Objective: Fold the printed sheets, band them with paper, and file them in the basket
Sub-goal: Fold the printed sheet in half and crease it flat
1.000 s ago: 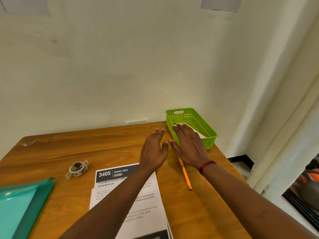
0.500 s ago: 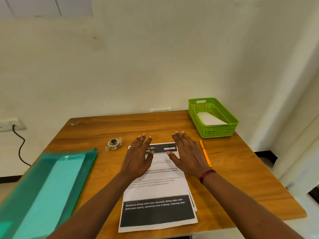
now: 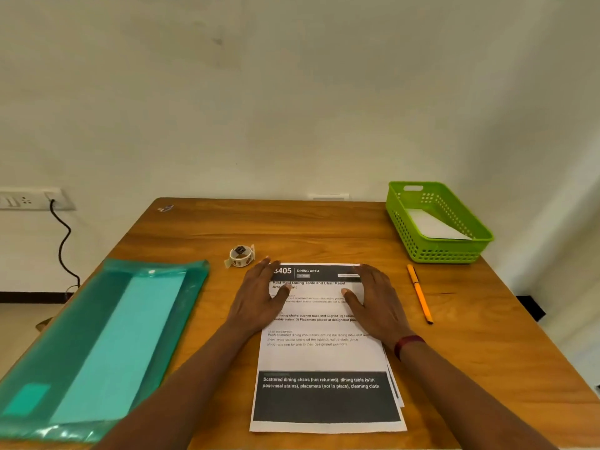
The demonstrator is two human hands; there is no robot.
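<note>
Wooden table (image 3: 324, 228) fills the view, and your printed sheets (image 3: 324, 355) lie unfolded in a stack at its near middle, with the header "3405 DINING AREA" at the far end and a dark band of text nearest you. Edges of lower sheets peek out along the stack's right side.

Your left hand (image 3: 259, 297) lies flat on the far left part of the top sheet, fingers straight and gripping nothing, the outer fingers reaching past the paper onto the wood. Your right hand (image 3: 376, 300) lies flat on the far right part, fingers likewise straight and holding nothing, thumb pointing inward. A dark red band (image 3: 407, 344) circles that wrist.

Your green basket (image 3: 441, 251) stands at the far right corner, well apart from the stack. A white piece of paper (image 3: 431, 225) lies inside it; whether it is folded or banded is hard to tell from here.

An orange pen (image 3: 419, 293) lies on the wood just right of your right hand. A small roll of tape (image 3: 242, 255) sits just beyond your left fingertips. A teal plastic folder (image 3: 97, 336) holding lighter teal paper lies at the left edge. On the left wall, a black cable (image 3: 63, 241) hangs from a socket (image 3: 29, 199).
</note>
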